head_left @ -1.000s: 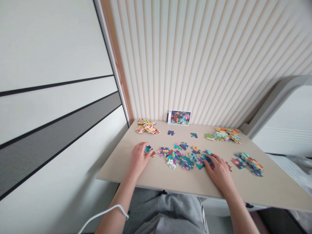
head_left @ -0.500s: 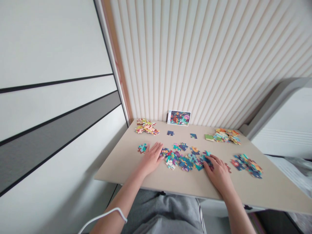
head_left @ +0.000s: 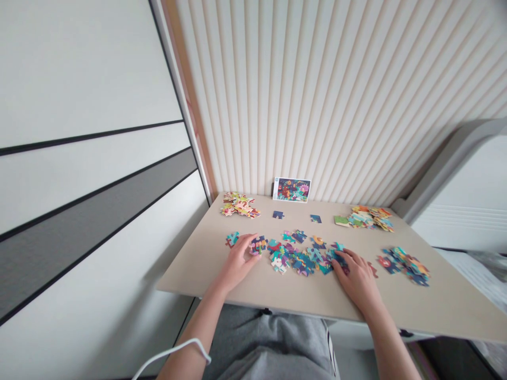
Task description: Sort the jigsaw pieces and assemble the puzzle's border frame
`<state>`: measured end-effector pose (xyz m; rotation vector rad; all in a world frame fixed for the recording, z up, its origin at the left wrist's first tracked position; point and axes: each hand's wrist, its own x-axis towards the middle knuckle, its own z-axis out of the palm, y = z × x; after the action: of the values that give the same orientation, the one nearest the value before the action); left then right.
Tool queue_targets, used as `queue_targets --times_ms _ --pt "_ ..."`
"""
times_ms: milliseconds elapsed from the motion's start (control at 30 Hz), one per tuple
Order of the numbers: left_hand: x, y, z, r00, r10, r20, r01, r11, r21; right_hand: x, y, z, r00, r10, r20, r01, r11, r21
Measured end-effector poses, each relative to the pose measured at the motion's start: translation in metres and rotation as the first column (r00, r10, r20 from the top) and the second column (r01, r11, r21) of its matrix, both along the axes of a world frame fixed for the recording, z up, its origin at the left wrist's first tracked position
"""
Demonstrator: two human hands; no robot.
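My left hand has its thumb and fingers curled round a dark puzzle piece with pink and orange spots, at the left end of the middle spread. A teal and red-brown piece lies just behind its fingers. My right hand rests palm down with fingers stretched over the right end of that spread, touching teal and dark blue pieces. Between both hands lie several mixed puzzle pieces, some overlapping. A red-brown piece shows partly beside the right hand.
At the back a picture card leans upright against the ribbed panel. Two dark blue pieces lie before it. Piles of pieces stand at back left, back right and right. A white cord crosses my left forearm.
My left hand has gone from lying flat with fingers spread to curling round a spotted puzzle piece, shifting slightly left. The right hand has stayed nearly still; the view has shifted a little.
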<state>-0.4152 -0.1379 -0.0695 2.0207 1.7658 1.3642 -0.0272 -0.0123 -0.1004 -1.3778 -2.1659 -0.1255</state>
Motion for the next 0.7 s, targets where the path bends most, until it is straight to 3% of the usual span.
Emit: queue_targets --times_ms 233,400,500,700 --pt "-0.0117 -0.0023 -0.0011 0.991 0.123 0.046 -0.126 0.990 0.057 0.0001 -0.0005 0.0009 1.000 0.007 -0.007 -0.007 1.000 0.008" --pt "-0.0047 -0.0030 -0.0044 0.992 0.009 -0.123 -0.012 1.000 -0.020 -0.0009 -0.0011 0.0015 1.000 0.008 -0.012 -0.008 1.000 0.010" --pt "-0.0024 -0.0018 -0.0071 0.981 -0.002 -0.192 -0.007 0.999 -0.048 -0.0013 -0.0019 0.0023 1.000 0.007 -0.017 -0.006 1.000 0.014" --pt "-0.0082 0.0008 -0.0064 0.954 0.157 -0.257 -0.161 0.987 0.008 -0.0021 -0.0034 0.0040 1.000 0.006 -0.018 -0.006 1.000 0.008"
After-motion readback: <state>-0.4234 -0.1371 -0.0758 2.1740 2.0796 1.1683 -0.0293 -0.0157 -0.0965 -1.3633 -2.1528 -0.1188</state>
